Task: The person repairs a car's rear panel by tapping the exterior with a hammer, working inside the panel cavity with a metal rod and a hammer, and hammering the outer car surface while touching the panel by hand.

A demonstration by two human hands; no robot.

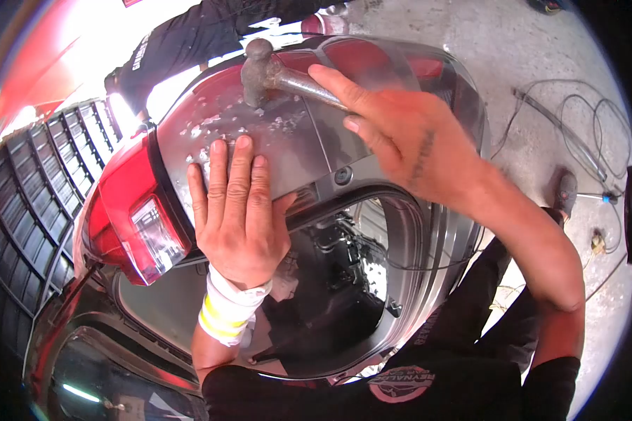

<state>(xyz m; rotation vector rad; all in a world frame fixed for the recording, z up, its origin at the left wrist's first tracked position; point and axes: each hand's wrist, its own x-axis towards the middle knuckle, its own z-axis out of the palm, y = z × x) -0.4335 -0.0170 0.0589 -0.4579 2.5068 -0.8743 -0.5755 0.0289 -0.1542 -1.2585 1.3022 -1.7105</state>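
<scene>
My right hand [407, 137] is closed round the handle of a ball-peen hammer [260, 74], its index finger stretched along the shaft. The hammer head is over the grey car body panel [295, 151]; whether it touches the metal I cannot tell. My left hand [239, 210], with a white and yellow wristband, lies flat on the panel, fingers spread a little. Pale chipped or scuffed marks show between its fingertips and the hammer head. Left of my left hand is the red and clear tail light [144, 210].
Below the panel is an opening with a dark interior [330, 281]. A person in dark clothes [182, 45] is beyond the car. Cables [597, 112] and a metal bar [562, 130] lie on the concrete floor [463, 35] at right. Dark slatted metal [35, 189] stands at left.
</scene>
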